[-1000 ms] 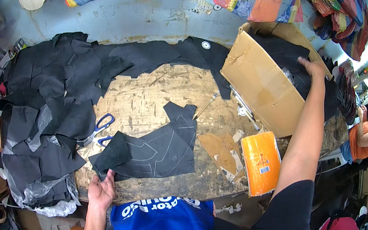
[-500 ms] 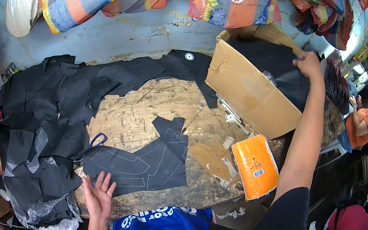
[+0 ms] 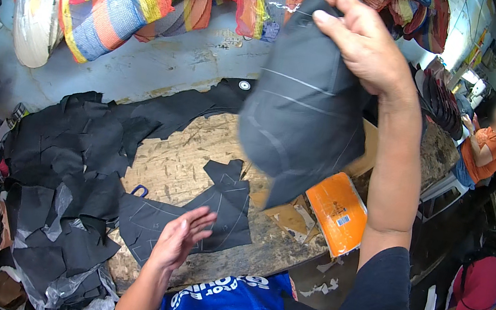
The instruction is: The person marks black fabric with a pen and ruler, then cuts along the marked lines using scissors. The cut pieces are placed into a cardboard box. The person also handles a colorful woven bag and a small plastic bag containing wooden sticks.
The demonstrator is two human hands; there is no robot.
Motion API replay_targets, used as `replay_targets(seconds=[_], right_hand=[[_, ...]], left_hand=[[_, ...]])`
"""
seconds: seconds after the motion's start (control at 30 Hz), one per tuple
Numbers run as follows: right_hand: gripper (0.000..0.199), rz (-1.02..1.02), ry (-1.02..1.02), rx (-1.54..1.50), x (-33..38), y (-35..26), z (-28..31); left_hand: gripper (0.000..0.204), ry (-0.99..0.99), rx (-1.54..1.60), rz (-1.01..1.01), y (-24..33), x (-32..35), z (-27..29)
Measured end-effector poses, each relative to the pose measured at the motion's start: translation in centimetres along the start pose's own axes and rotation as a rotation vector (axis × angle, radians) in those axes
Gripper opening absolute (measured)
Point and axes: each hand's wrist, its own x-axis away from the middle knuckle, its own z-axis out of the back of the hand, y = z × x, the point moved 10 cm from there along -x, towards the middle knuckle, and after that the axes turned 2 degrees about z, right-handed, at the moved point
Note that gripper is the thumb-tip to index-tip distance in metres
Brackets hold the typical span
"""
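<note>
One chalk-marked black sheet (image 3: 306, 115), held above the surface (image 3: 171, 165), right hand (image 3: 371, 54) fingers clamped on its top; left hand (image 3: 179, 241) empty, fingers slightly parted; apparently a handling step, next calling for controlled lowering.

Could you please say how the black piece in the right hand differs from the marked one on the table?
The raised piece hangs from the right hand; the lying piece rests on the table. The raised piece curves; the lying piece looks flat. The raised piece appears larger than the lying piece, perhaps just from being closer. Both are black with pale lines.
</note>
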Motion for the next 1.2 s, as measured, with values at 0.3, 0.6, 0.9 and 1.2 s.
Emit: replay_targets(seconds=[0.3,0.6,0.9,1.2], right_hand=[[0.043,-0.077,-0.106,-0.167,0.1,-3.9,-8.5],[0.058,-0.18,-0.432,-0.47,3.4,-0.5,-14.0],[0.057,-0.422,-0.361,-0.546,8.6,5.7,-15.7],[0.056,-0.242,-0.229,-0.656,10.2,3.8,-15.9]], left_hand=[[0.134,-0.898,0.638,-0.129,9.5,-2.4,-9.0],[0.117,-0.347,0.489,-0.612,17.6,-1.2,-0.3],[0.032,0.045,0.236,-0.802,17.0,1.0,4.5],[0.043,0.214,0.208,-0.852,16.7,1.9,5.3]])
